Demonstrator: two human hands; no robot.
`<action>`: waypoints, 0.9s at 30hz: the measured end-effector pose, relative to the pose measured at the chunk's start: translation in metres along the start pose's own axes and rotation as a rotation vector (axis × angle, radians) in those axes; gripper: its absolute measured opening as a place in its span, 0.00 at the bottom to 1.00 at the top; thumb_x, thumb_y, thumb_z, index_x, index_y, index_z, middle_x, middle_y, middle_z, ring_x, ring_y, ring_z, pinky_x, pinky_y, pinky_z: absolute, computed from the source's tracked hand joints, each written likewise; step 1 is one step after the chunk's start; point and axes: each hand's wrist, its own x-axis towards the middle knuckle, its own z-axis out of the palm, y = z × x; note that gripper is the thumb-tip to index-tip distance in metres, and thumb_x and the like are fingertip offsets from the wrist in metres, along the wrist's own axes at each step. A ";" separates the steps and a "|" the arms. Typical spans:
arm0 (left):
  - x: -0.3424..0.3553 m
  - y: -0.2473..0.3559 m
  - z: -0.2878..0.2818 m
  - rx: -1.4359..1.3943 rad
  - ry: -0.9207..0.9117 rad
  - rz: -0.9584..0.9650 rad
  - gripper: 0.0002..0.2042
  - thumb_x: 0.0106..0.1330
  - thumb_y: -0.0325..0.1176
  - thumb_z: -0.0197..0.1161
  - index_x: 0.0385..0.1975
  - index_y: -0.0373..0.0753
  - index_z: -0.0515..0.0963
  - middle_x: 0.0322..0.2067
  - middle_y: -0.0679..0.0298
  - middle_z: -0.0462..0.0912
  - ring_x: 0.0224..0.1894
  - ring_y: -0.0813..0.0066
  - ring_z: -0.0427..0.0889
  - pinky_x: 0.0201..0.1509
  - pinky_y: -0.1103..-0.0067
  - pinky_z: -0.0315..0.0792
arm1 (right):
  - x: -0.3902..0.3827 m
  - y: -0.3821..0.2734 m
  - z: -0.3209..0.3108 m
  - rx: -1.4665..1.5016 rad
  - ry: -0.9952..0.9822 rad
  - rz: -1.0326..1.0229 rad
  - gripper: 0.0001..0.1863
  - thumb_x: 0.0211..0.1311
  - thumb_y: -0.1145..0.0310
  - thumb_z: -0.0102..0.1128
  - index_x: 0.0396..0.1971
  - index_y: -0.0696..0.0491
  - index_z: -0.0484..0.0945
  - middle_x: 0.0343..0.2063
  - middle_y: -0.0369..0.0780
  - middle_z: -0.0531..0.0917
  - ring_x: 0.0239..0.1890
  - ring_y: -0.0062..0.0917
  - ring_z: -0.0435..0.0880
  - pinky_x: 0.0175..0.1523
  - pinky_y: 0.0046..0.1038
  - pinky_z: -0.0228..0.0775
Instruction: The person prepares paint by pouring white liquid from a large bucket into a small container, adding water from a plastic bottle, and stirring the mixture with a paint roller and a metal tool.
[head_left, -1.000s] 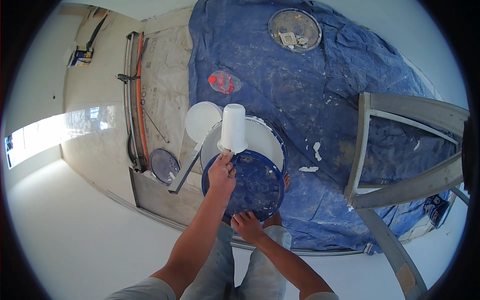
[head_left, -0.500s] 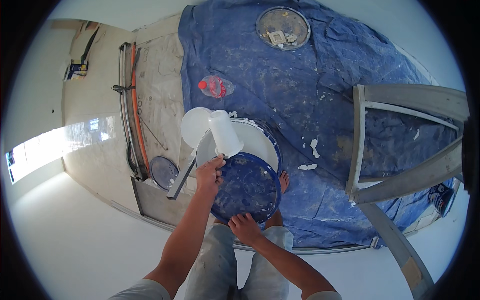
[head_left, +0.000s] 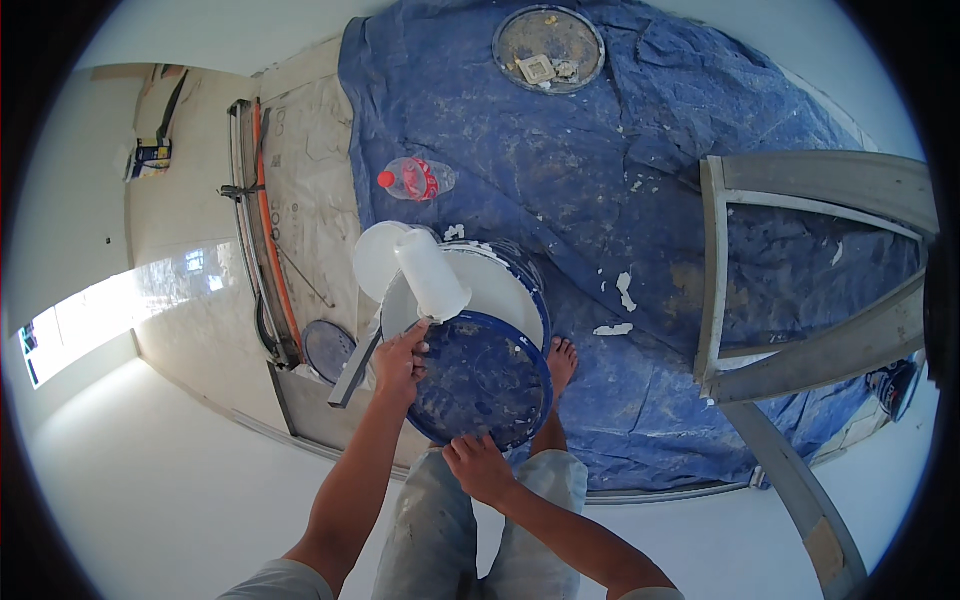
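Person's L hand (head_left: 398, 368) pinches the rim of a tilted white plastic cup (head_left: 432, 275), over L part of a big round blue-rimmed bucket (head_left: 543, 300); R hand (head_left: 480, 468) clamps near edge of a round blue plastic lid (head_left: 480, 375), bucket's near side. Poss. trouble: weak L pinch drops cup; loose R grip lets lid slip. Grey metal bar (head_left: 357, 370) crowds bucket's L; more room R, across creased blue tarp (head_left: 600, 210), approx. to grey metal frame (head_left: 712, 280).
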 end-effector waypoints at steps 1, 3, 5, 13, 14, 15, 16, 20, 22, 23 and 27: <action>-0.002 -0.001 -0.001 -0.001 0.004 0.000 0.12 0.58 0.41 0.73 0.26 0.43 0.77 0.20 0.72 0.75 0.15 0.88 0.65 0.17 0.86 0.57 | 0.001 0.001 -0.005 0.029 0.003 0.001 0.10 0.56 0.68 0.55 0.38 0.51 0.76 0.35 0.36 0.74 0.44 0.28 0.74 0.49 0.35 0.64; -0.007 -0.001 -0.006 -0.059 0.013 0.032 0.13 0.60 0.41 0.71 0.23 0.43 0.75 0.19 0.71 0.74 0.15 0.86 0.65 0.16 0.85 0.56 | 0.001 0.005 -0.016 0.097 0.007 0.020 0.11 0.55 0.67 0.56 0.39 0.51 0.76 0.35 0.37 0.75 0.44 0.29 0.75 0.48 0.35 0.65; -0.014 -0.006 -0.022 -0.036 -0.005 0.074 0.14 0.62 0.41 0.70 0.22 0.42 0.74 0.18 0.70 0.74 0.15 0.85 0.66 0.17 0.85 0.57 | 0.001 0.011 -0.030 0.164 0.008 0.032 0.12 0.55 0.67 0.58 0.40 0.52 0.76 0.36 0.37 0.75 0.44 0.29 0.75 0.46 0.35 0.66; -0.076 -0.040 -0.133 0.098 -0.291 0.009 0.15 0.68 0.42 0.61 0.23 0.38 0.74 0.20 0.67 0.75 0.20 0.81 0.69 0.25 0.83 0.61 | 0.039 0.083 -0.169 0.567 0.279 0.394 0.16 0.56 0.73 0.66 0.46 0.55 0.78 0.31 0.41 0.81 0.31 0.30 0.83 0.38 0.29 0.74; -0.085 -0.039 -0.152 0.114 -0.288 0.003 0.15 0.68 0.41 0.60 0.24 0.38 0.75 0.20 0.67 0.74 0.20 0.81 0.69 0.25 0.83 0.62 | 0.054 0.091 -0.187 0.510 0.384 0.390 0.15 0.57 0.73 0.66 0.45 0.55 0.79 0.30 0.40 0.81 0.29 0.28 0.82 0.36 0.28 0.74; -0.091 -0.035 -0.168 0.130 -0.291 -0.001 0.14 0.69 0.41 0.59 0.25 0.38 0.75 0.21 0.67 0.74 0.20 0.81 0.69 0.25 0.83 0.62 | 0.073 0.097 -0.205 0.449 0.492 0.383 0.14 0.58 0.74 0.65 0.45 0.55 0.79 0.29 0.40 0.80 0.27 0.26 0.81 0.35 0.26 0.73; -0.095 -0.034 -0.187 0.126 -0.241 -0.015 0.14 0.69 0.40 0.59 0.26 0.38 0.75 0.21 0.68 0.74 0.20 0.82 0.69 0.25 0.83 0.63 | 0.097 0.097 -0.221 0.398 0.522 0.374 0.14 0.58 0.74 0.65 0.45 0.56 0.79 0.29 0.39 0.80 0.28 0.26 0.81 0.35 0.26 0.73; -0.086 -0.051 -0.265 0.013 -0.063 -0.070 0.12 0.69 0.40 0.59 0.27 0.38 0.75 0.22 0.69 0.75 0.20 0.82 0.71 0.24 0.84 0.63 | 0.220 0.071 -0.253 0.297 0.549 0.213 0.14 0.59 0.75 0.64 0.45 0.56 0.79 0.32 0.40 0.81 0.32 0.28 0.82 0.37 0.28 0.75; -0.062 -0.069 -0.296 -0.009 -0.014 -0.106 0.12 0.68 0.40 0.59 0.28 0.39 0.76 0.23 0.68 0.76 0.21 0.83 0.72 0.25 0.84 0.64 | 0.291 0.074 -0.243 0.208 0.430 0.171 0.17 0.59 0.74 0.63 0.49 0.56 0.76 0.35 0.43 0.82 0.36 0.34 0.83 0.40 0.34 0.76; -0.053 -0.080 -0.309 -0.009 0.047 -0.148 0.11 0.68 0.40 0.59 0.28 0.39 0.76 0.23 0.68 0.77 0.21 0.83 0.73 0.25 0.85 0.65 | 0.324 0.083 -0.229 0.100 0.340 0.160 0.19 0.60 0.72 0.63 0.51 0.56 0.74 0.38 0.46 0.82 0.38 0.38 0.84 0.41 0.38 0.76; -0.012 -0.111 -0.346 0.125 0.101 -0.252 0.10 0.67 0.41 0.60 0.30 0.42 0.77 0.26 0.69 0.80 0.23 0.82 0.76 0.27 0.82 0.68 | 0.438 0.106 -0.171 -0.225 -0.008 0.428 0.33 0.64 0.58 0.59 0.65 0.52 0.60 0.44 0.50 0.82 0.45 0.46 0.83 0.47 0.43 0.76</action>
